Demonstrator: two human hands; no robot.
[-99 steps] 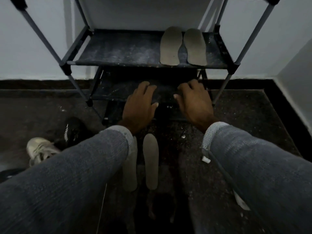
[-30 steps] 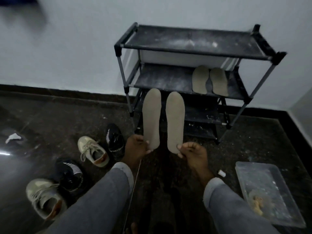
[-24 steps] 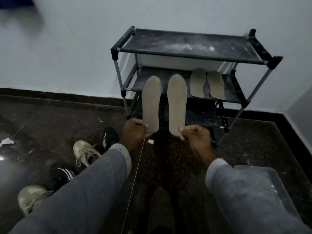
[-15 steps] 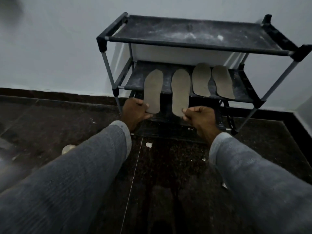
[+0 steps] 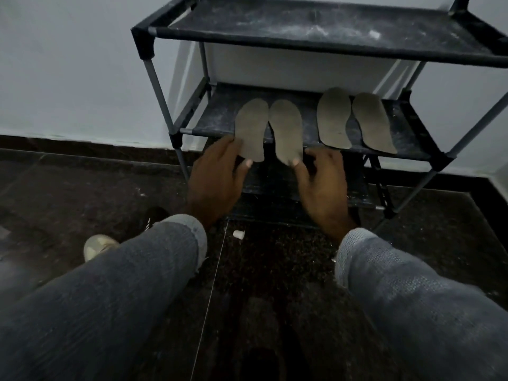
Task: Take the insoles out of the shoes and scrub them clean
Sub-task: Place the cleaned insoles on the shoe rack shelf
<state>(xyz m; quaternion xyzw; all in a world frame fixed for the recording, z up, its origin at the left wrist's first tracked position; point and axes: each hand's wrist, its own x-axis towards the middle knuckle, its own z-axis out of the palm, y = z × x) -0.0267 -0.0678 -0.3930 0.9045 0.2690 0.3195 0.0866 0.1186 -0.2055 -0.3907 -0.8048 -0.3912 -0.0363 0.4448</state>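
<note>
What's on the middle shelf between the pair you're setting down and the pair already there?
Nothing: in the head view, only bare dusty shelf separates the held insoles from the resting pair.

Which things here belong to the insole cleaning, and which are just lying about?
Job:
- two tan foam insoles under the left hand and right hand
- second tan pair, on the black shelf rack

Lying about:
- cream sneaker
- small white cap

Dim, grey, grainy view with soft focus, wide-angle bending at the edges, and faint shadows.
</note>
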